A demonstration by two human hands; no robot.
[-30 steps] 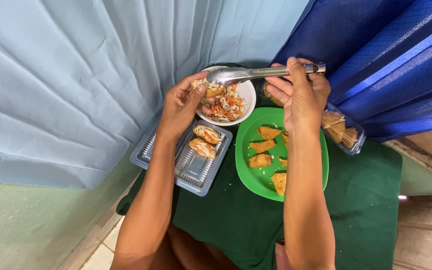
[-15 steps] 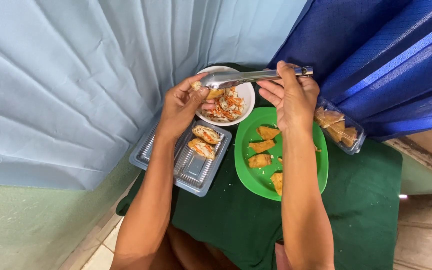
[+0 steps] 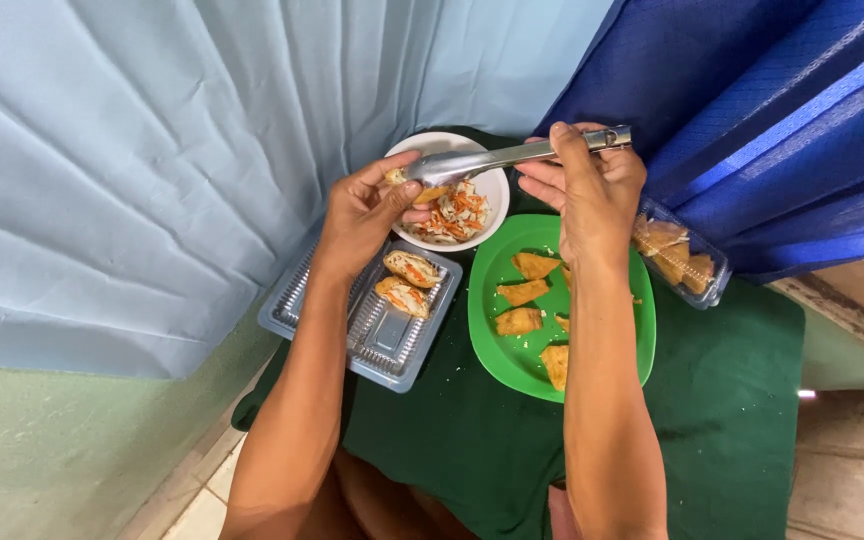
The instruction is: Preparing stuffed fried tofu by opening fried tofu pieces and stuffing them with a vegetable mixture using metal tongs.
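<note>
Nearest the bottom of the frame we had the dark green cloth (image 3: pixel 742 440) spread over the table. On it, a bit left of centre, sat our clear plastic tray (image 3: pixel 372 335) with two stuffed pieces (image 3: pixel 407 283) already lying in it. Just right of that was the green plate (image 3: pixel 512 365) with several fried tofu pieces (image 3: pixel 522 292) on it, our right forearm crossing over its right side.

Further up, our left hand (image 3: pixel 362 215) was curled round a small tofu piece (image 3: pixel 422 194), pinching it over the white bowl (image 3: pixel 487 185) of shredded veggie filling. Our right hand (image 3: pixel 592 195) was closed on the metal tongs (image 3: pixel 512 156), tips pressed together right at that piece. At the far right sat a clear container (image 3: pixel 682 262) with more tofu, under the blue curtain (image 3: pixel 752 110).
</note>
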